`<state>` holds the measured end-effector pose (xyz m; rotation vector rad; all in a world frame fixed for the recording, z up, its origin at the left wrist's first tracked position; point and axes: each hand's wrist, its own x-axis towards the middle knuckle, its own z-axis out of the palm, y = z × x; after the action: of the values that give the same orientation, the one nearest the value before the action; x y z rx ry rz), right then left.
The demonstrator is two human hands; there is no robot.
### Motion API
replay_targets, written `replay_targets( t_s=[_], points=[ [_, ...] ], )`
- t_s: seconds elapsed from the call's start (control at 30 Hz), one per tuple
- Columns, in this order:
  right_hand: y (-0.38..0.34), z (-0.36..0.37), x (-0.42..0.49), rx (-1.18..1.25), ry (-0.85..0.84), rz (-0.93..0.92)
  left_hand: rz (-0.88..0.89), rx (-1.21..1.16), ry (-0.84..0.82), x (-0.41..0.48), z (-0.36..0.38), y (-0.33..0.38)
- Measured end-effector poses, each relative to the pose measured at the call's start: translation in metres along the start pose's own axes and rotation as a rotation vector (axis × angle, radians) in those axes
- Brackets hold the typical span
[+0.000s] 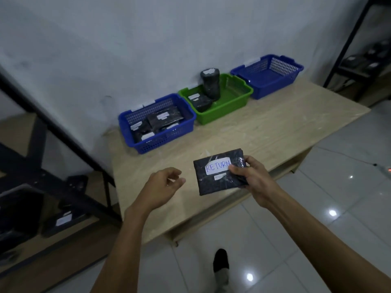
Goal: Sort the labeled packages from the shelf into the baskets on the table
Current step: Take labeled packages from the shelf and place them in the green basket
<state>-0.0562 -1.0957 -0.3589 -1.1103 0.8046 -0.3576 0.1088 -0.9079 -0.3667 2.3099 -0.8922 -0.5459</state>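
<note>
My right hand (251,176) grips a flat black package (213,178) by its right edge, above the table's front part; its white label reads "RETURN". My left hand (163,185) hovers just left of the package with loosely curled fingers, holding nothing. Three baskets stand along the wall: a blue basket (127,123) on the left with several black packages, a green basket (245,96) in the middle with two black packages, one of them a tall roll, and another blue basket (296,70) at the right that looks almost empty.
The wooden table (285,127) stands against a white wall. A dark metal shelf (31,166) with black packages is at the left, another shelf (359,66) at the far right. White floor tiles and my foot (221,261) lie below.
</note>
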Motion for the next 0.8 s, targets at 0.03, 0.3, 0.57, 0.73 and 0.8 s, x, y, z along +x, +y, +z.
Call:
replay_targets(
  t_s=[0.03, 0.3, 0.57, 0.73, 0.8],
  points=[
    [-0.008, -0.003, 0.014, -0.009, 0.011, 0.006, 0.001, -0.015, -0.014, 0.018, 0.001, 0.006],
    [-0.075, -0.031, 0.143, -0.040, 0.027, 0.000, 0.008, 0.002, -0.015, 0.166, 0.009, 0.047],
    [-0.118, -0.069, 0.280, -0.089, -0.071, 0.087, -0.133, -0.021, 0.026, 0.280, 0.037, 0.075],
    [-0.143, -0.078, 0.359, -0.153, -0.151, 0.141, -0.220, -0.036, 0.041, 0.333, 0.048, 0.084],
    [-0.147, -0.073, 0.386, -0.166, -0.168, 0.159, -0.245, -0.060, 0.072, 0.347, 0.048, 0.085]
  ],
)
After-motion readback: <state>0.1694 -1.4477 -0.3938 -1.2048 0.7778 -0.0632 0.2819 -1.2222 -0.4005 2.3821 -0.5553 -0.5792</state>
